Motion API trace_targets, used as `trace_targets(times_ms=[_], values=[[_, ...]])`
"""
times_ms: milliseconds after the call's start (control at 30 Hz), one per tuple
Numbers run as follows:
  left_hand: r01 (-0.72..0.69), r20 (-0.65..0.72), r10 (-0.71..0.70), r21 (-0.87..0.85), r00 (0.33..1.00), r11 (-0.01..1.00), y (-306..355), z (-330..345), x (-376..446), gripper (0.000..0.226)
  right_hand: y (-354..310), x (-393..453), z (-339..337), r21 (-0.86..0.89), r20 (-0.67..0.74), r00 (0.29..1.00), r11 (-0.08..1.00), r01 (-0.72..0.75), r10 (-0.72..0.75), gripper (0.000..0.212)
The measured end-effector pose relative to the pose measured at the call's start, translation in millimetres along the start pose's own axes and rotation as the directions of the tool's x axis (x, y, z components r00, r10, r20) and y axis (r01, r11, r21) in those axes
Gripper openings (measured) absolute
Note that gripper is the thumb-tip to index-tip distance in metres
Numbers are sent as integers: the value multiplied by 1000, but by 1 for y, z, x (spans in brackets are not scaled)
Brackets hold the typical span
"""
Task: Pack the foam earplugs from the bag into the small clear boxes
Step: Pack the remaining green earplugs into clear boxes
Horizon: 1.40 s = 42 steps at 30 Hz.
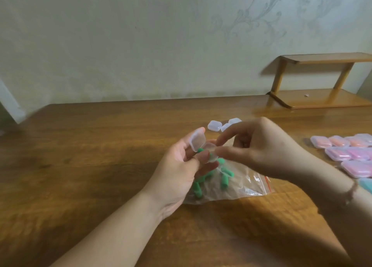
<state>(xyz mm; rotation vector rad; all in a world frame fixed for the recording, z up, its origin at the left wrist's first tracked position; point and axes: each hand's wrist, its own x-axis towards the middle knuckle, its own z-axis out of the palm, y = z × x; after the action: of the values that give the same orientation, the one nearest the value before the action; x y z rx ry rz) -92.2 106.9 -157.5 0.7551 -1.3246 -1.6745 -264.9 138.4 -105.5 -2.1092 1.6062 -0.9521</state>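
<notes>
Right, both hands are up over the wooden table (100, 156), working one small clear box (201, 145) between them. The left hand (181, 170) grips the box from below, fingers curled around it and the thumb (199, 158) pressed across its front, while the hinged lid (197, 140) stands open and tilted up toward the far side. The right hand (259, 148) comes in from the other side, fingers bent and pinching at the box's near right edge; whether a plug sits between those fingertips is too blurred to tell. Something green shows just under the lid, at the box's mouth. Directly beneath the hands lies the clear zip bag (237, 184), flat on the table, with several green foam earplugs (224, 181) loose inside it. Beyond the hands, three empty clear boxes (215, 125) sit closed in a little cluster. Off to the right, packed boxes (342, 152) holding orange and pink plugs lie in neat rows, with a pale blue one at the frame's edge. A wooden shelf (322, 81) stands at the table's far right corner against the patterned wall.
</notes>
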Motion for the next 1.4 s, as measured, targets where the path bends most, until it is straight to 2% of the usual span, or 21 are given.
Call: trace_targets(times_ms=[100, 167, 233, 300, 333, 400, 533, 667, 733, 867, 967, 1067, 1133, 1200, 1300, 1367, 1400], values=[[23, -49, -25, -52, 998, 998, 1, 0, 2, 30, 11, 2, -21, -31, -147, 988, 998, -59, 54, 6], [30, -97, -40, -110, 994, 993, 1, -2, 4, 24, 23, 4, -35, -138, -162, 982, 983, -122, 99, 12], [35, -100, -45, -102, 994, 994, 0, -4, 5, 31, 33, 4, -43, -263, 50, 981, 950, -169, 189, 14], [31, -73, -36, -68, 997, 997, 0, -6, 5, 34, 40, 4, -42, -302, 272, 922, 934, -189, 274, 11], [31, -58, -34, -61, 998, 998, 0, -6, 4, 35, 42, 4, -40, -284, 336, 900, 941, -184, 277, 11], [27, -46, -30, -52, 999, 998, 0, -6, 4, 37, 46, 6, -33, -219, 397, 889, 964, -152, 230, 14], [38, -53, -42, -71, 998, 997, 2, -7, 4, 36, 49, 7, -18, -140, 411, 903, 988, -71, 123, 20], [59, -63, -67, -130, 996, 990, 3, -7, 4, 32, 45, 7, -10, -152, 385, 917, 987, -46, 102, 42], [67, -64, -76, -131, 995, 989, 2, -7, 4, 32, 42, 8, -7, -169, 368, 923, 984, -56, 116, 46], [58, -53, -64, -104, 997, 993, 2, -8, 5, 29, 43, 9, -5, -199, 333, 935, 978, -61, 126, 40], [46, -51, -50, -87, 997, 995, 2, -8, 6, 45, 52, 8, -20, -229, 287, 937, 964, -132, 197, 23], [43, -31, -45, -68, 999, 997, 1, -9, 5, 52, 59, 6, -40, -147, 145, 956, 961, -232, 253, 11], [46, -23, -48, -69, 999, 997, 0, -8, 5, 54, 58, 6, -44, -10, 19, 970, 970, -244, 244, 11], [53, -20, -54, -65, 998, 996, 0, -8, 5, 53, 51, 6, -39, 125, -37, 977, 971, -206, 212, 10], [61, -28, -62, -36, 998, 997, 0, -6, 4, 42, 36, 7, -26, 221, -30, 992, 969, -112, 122, 13], [62, -48, -63, -30, 997, 998, 0, -6, 4, 42, 28, 6, -17, 206, -2, 997, 976, -75, 77, 16], [62, -63, -64, -35, 996, 997, -1, -5, 4, 43, 24, 6, -13, 125, 5, 999, 991, -50, 50, 16]])
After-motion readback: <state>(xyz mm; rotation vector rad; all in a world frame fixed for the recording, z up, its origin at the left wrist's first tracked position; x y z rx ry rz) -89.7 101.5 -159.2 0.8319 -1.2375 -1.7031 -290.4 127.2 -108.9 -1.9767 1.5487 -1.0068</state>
